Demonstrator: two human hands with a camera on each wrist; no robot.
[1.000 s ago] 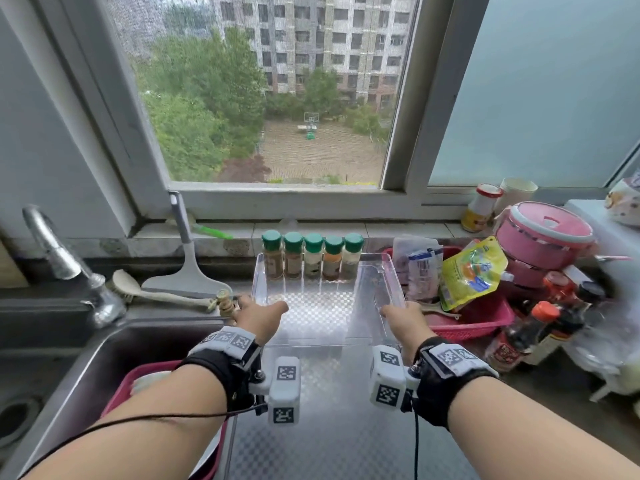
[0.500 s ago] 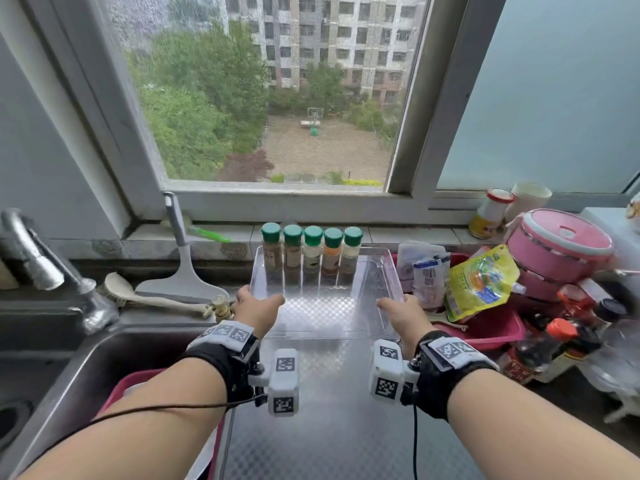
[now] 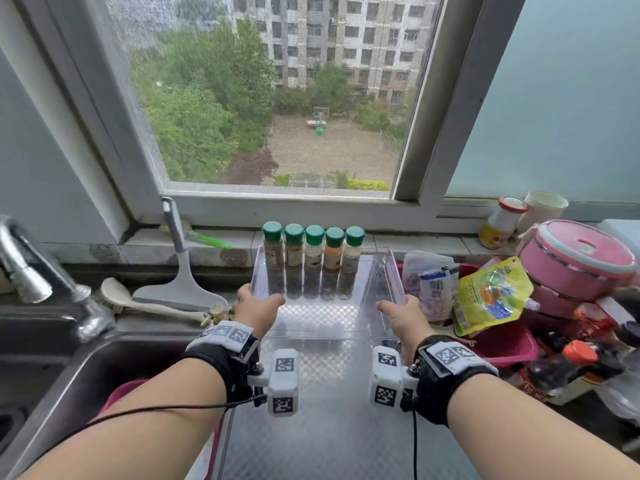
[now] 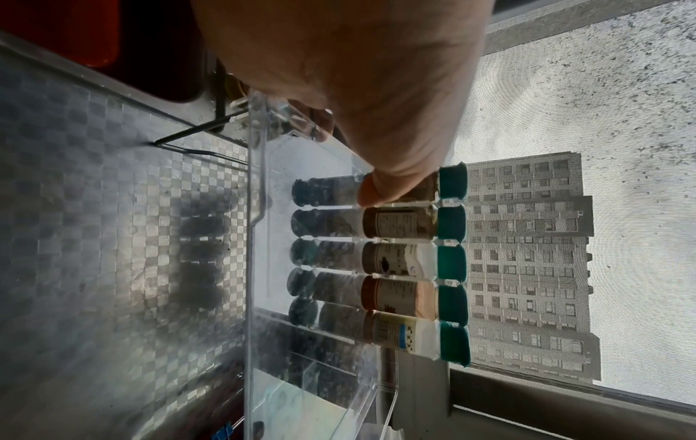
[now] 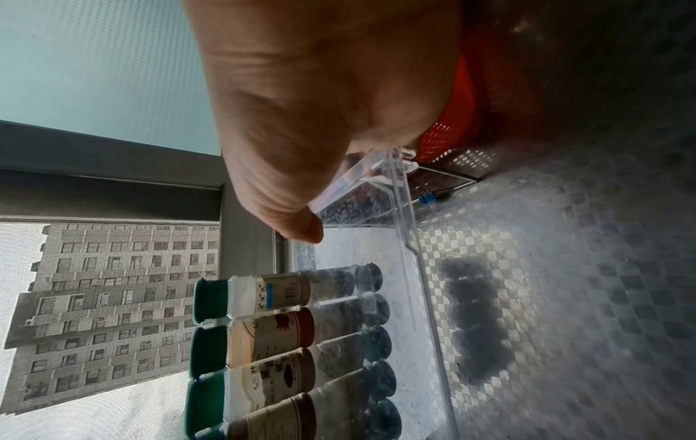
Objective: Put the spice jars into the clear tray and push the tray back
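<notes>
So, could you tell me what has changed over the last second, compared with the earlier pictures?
The clear tray has slid a little further back toward the window sill, pushed by both hands. The left hand and right hand still grip its side walls near the front corners, thumbs inside. The five spice jars remain upright in a row at the tray's far end. Nothing was taken up or let go.

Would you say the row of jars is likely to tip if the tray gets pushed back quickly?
Possibly. The jars are tall and narrow, so a jolt might topple them. They stand shoulder to shoulder at the tray's far wall, which should brace them. The steel counter looks smooth, so the tray probably slides easily.
</notes>
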